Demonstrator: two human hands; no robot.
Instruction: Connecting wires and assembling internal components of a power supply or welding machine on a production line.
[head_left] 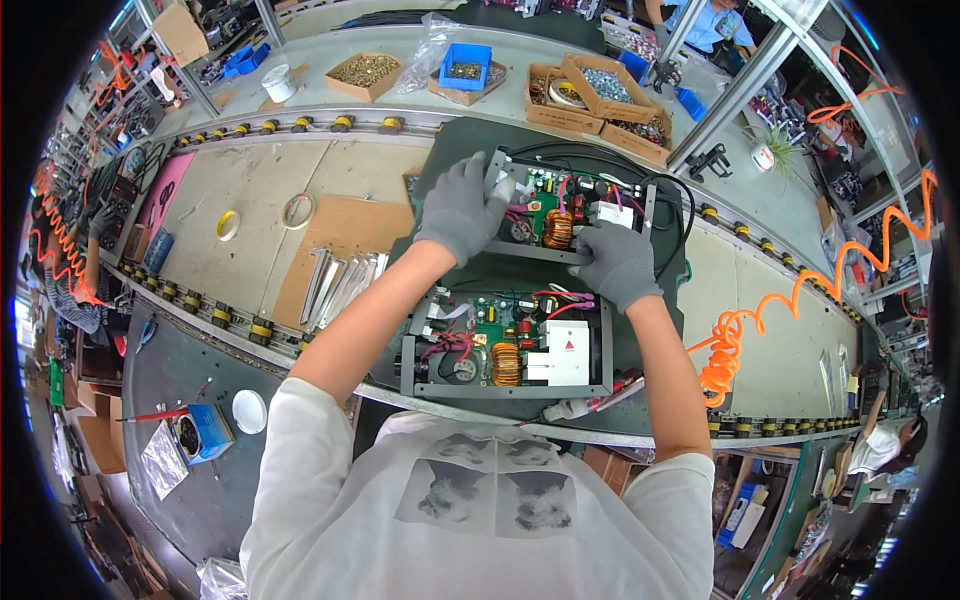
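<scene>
Two open black metal chassis with green circuit boards lie on a dark mat (660, 320), one behind the other. My left hand (462, 212), in a grey glove, grips the left end of the far chassis (530, 251), next to a pale part by its thumb. At the right of that chassis, my gloved right hand (617, 264) has its fingers curled over the front wall, beside a copper-wound coil (557, 229) and a white block. Its fingertips are partly hidden. The near chassis (480, 390) sits untouched under my forearms, with a similar coil (506, 364) and a white cover (568, 352).
Metal strips (338, 285) lie on cardboard (350, 222) at left, near two tape rolls (228, 225). Small-parts boxes (362, 76) stand along the back shelf. A coiled orange air hose (722, 365) crosses at right, with a tool (570, 409) near the front edge. Roller rails border the bench.
</scene>
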